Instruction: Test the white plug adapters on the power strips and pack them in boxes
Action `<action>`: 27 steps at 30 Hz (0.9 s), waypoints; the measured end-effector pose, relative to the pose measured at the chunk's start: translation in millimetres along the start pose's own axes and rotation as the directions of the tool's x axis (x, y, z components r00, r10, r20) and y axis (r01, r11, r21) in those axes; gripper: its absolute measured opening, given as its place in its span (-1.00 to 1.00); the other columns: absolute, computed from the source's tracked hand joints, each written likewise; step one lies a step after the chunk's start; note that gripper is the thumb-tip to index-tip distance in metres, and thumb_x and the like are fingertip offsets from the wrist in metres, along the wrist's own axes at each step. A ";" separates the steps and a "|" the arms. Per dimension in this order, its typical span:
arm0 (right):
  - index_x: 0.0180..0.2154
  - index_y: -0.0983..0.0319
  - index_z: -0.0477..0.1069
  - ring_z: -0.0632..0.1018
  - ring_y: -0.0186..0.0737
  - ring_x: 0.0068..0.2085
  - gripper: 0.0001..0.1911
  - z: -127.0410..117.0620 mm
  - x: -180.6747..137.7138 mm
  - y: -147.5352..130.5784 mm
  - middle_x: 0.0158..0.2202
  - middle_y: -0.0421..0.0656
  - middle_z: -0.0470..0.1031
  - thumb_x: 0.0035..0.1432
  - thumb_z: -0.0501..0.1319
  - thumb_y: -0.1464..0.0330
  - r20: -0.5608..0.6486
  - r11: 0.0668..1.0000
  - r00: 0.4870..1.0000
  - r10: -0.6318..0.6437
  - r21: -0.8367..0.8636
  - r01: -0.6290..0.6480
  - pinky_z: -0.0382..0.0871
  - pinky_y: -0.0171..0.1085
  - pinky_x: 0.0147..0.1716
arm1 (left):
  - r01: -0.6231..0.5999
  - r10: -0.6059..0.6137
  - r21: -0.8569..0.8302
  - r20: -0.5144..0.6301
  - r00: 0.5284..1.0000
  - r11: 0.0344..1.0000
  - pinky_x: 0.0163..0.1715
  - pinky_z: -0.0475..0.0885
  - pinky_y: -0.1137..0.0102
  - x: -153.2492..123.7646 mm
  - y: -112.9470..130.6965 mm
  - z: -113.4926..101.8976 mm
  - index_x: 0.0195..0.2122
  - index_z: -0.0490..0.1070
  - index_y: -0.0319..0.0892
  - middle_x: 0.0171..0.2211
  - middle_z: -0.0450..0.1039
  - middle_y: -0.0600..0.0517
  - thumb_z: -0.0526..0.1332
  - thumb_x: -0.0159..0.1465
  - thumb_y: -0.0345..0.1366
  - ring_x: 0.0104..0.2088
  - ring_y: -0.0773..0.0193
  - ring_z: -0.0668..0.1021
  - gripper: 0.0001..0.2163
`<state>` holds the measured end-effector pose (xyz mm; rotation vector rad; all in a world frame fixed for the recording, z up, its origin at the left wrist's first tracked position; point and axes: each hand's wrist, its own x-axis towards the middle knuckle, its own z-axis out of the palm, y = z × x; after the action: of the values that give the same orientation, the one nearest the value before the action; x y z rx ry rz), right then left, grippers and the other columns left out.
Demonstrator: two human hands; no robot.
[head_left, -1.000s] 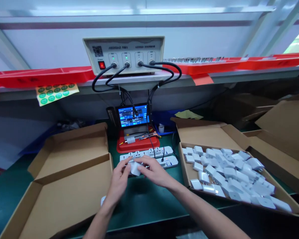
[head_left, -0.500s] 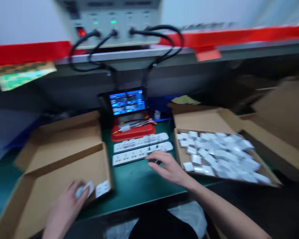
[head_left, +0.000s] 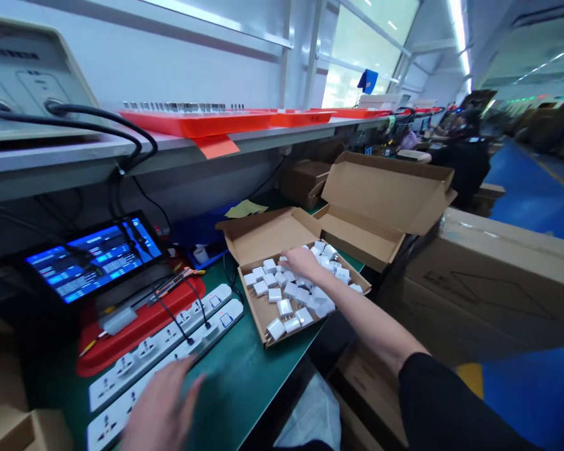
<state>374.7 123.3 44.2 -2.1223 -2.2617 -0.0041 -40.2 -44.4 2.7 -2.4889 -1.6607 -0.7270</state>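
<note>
My right hand [head_left: 301,263] reaches into a shallow cardboard box [head_left: 256,313] holding many white USB charger plugs [head_left: 284,307]. Its fingers are bent down and close together among the plugs; what is between the fingertips is hidden. My left hand [head_left: 162,404], blurred, hovers over the near white power strip [head_left: 216,326], thumb apart from the fingers, with nothing visible in it. Black leads run to the near strip. A second power strip [head_left: 172,335] lies behind it.
A tablet-like screen [head_left: 98,250] stands behind a red base [head_left: 91,344] with a white charger and thin tools on it. An open cardboard box [head_left: 376,194] lies beyond the plugs. Overhead runs a shelf [head_left: 258,144] with red trays. Another person [head_left: 465,156] sits farther off.
The view has swung right. My right hand has moved from beside the power strips into the box of plugs. My left hand has left the left box, and the plug it held is no longer visible.
</note>
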 end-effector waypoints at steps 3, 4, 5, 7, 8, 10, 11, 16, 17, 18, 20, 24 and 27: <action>-0.04 0.34 0.59 0.64 0.21 0.00 -0.51 6.7 16.8 4.8 -0.07 0.25 0.64 0.39 0.19 0.04 0.026 0.999 0.999 0.029 -0.014 -0.029 0.44 -0.03 0.00 | -0.233 0.237 -0.044 0.222 0.946 0.972 0.10 0.49 0.18 84.8 69.8 42.1 0.20 0.42 -0.14 0.13 0.54 -0.12 0.14 0.41 -0.30 0.11 0.03 0.56 -0.65; -0.05 0.33 0.59 0.64 0.23 0.00 -0.52 9.4 19.0 3.3 -0.07 0.25 0.64 0.38 0.19 0.05 0.033 0.999 0.999 0.031 -0.014 -0.030 0.44 -0.01 0.00 | -0.269 0.268 -0.038 0.293 0.918 0.962 0.10 0.47 0.19 113.6 90.2 56.0 0.19 0.42 -0.17 0.12 0.54 -0.15 0.15 0.38 -0.37 0.12 0.02 0.55 -0.65; -0.05 0.33 0.60 0.64 0.23 0.01 -0.55 11.8 20.1 1.6 -0.07 0.25 0.64 0.36 0.20 0.08 0.039 0.999 0.999 0.030 -0.012 -0.030 0.44 -0.01 0.00 | -0.282 0.268 -0.010 0.351 0.897 0.959 0.07 0.47 0.20 139.8 107.1 69.2 0.11 0.46 -0.19 0.07 0.56 -0.17 0.13 0.36 -0.43 0.08 0.01 0.57 -0.68; -0.04 0.32 0.59 0.63 0.21 0.02 -0.63 15.0 19.8 -0.4 -0.07 0.24 0.64 0.31 0.24 0.19 0.047 1.000 0.999 0.026 -0.002 -0.026 0.43 -0.04 0.00 | -0.278 0.224 0.064 0.433 0.873 0.958 0.04 0.45 0.17 180.4 129.2 93.0 0.01 0.50 -0.27 -0.02 0.58 -0.24 0.10 0.32 -0.52 0.03 -0.03 0.58 -0.71; -0.04 0.32 0.59 0.63 0.19 0.02 -0.66 15.6 18.7 0.1 -0.07 0.22 0.64 0.27 0.27 0.23 0.052 1.000 0.998 0.022 0.004 -0.022 0.44 -0.07 -0.01 | -0.271 0.204 0.088 0.450 0.870 0.959 0.03 0.45 0.15 193.9 135.0 103.3 -0.03 0.51 -0.30 -0.06 0.59 -0.27 0.09 0.32 -0.54 0.02 -0.06 0.58 -0.72; 0.00 0.29 0.58 0.63 0.15 0.02 -0.65 15.4 14.9 4.2 -0.06 0.17 0.65 0.22 0.30 0.28 0.059 1.000 0.998 0.004 0.017 -0.005 0.44 -0.11 -0.02 | -0.255 0.180 0.107 0.459 0.870 0.961 0.03 0.43 0.13 208.4 139.7 119.3 -0.04 0.52 -0.33 -0.10 0.59 -0.31 0.09 0.32 -0.56 0.02 -0.09 0.57 -0.73; 0.03 0.27 0.57 0.63 0.12 0.03 -0.63 14.7 12.2 7.3 -0.04 0.13 0.65 0.21 0.30 0.28 0.044 0.999 0.999 -0.018 0.048 0.016 0.44 -0.13 -0.02 | -0.250 0.176 0.105 0.457 0.872 0.963 0.02 0.43 0.12 210.9 140.3 124.8 -0.04 0.51 -0.33 -0.11 0.58 -0.31 0.09 0.32 -0.55 0.03 -0.10 0.57 -0.73; 0.25 0.23 0.43 0.62 -0.12 -0.15 -0.50 6.4 -10.5 16.0 0.00 -0.02 0.63 0.31 0.22 0.28 -0.172 0.799 0.967 -0.189 0.546 0.254 0.47 -0.20 -0.09 | -0.230 0.178 0.064 0.450 0.875 0.971 0.02 0.42 0.13 204.6 138.0 122.5 0.08 0.46 -0.31 -0.07 0.54 -0.29 0.13 0.32 -0.51 0.05 -0.10 0.53 -0.68; 0.25 0.22 0.43 0.60 -0.16 -0.19 -0.51 3.3 -17.0 13.6 0.00 -0.03 0.62 0.34 0.20 0.26 -0.212 0.720 0.957 -0.199 0.631 0.290 0.48 -0.20 -0.12 | -0.221 0.176 0.052 0.440 0.881 0.974 0.03 0.42 0.14 200.9 136.0 115.6 0.15 0.42 -0.29 -0.04 0.52 -0.28 0.15 0.32 -0.49 0.05 -0.08 0.52 -0.63; 0.24 0.21 0.44 0.59 -0.17 -0.20 -0.53 -0.3 -24.2 9.5 0.00 -0.03 0.61 0.36 0.20 0.23 -0.246 0.646 0.949 -0.195 0.696 0.313 0.49 -0.20 -0.15 | -0.202 0.176 0.019 0.418 0.891 0.979 0.05 0.42 0.15 195.7 133.1 106.6 0.22 0.37 -0.27 -0.01 0.50 -0.26 0.16 0.32 -0.47 0.05 -0.06 0.51 -0.57; 0.17 0.19 0.48 0.58 -0.18 -0.20 -0.57 -8.4 -39.5 -3.5 -0.01 -0.05 0.59 0.36 0.23 0.17 -0.292 0.516 0.942 -0.168 0.788 0.336 0.50 -0.21 -0.19 | -0.130 0.175 -0.151 0.341 0.924 0.980 0.08 0.41 0.16 179.0 124.7 83.3 0.36 0.25 -0.19 0.04 0.45 -0.22 0.17 0.35 -0.43 0.05 -0.02 0.49 -0.47; 0.01 0.19 0.49 0.56 -0.21 -0.30 -0.66 -20.6 -67.9 -44.6 -0.22 -0.13 0.57 0.34 0.29 0.13 -0.266 0.317 0.947 -0.181 0.896 0.312 0.48 -0.27 -0.33 | 0.093 0.092 -0.677 0.232 0.968 0.730 0.07 0.43 0.24 115.4 100.9 28.9 0.33 0.33 0.00 0.03 0.40 -0.09 0.14 0.44 -0.31 0.01 0.12 0.50 -0.57; -0.11 0.19 0.52 0.56 -0.21 -0.29 -0.75 -18.6 -85.2 -85.9 -0.24 -0.15 0.57 0.32 0.34 0.15 -0.291 0.361 0.913 -0.286 0.850 0.384 0.46 -0.27 -0.30 | 0.247 -0.040 -0.801 0.270 0.962 0.546 -0.06 0.46 0.30 53.1 73.1 -4.4 0.13 0.48 -0.04 -0.04 0.44 -0.06 0.20 0.44 -0.19 -0.10 0.17 0.52 -0.73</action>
<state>295.0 32.3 62.3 -1.0182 -1.8610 0.8753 39.4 -30.7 43.5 -3.1331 -1.9182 -1.6638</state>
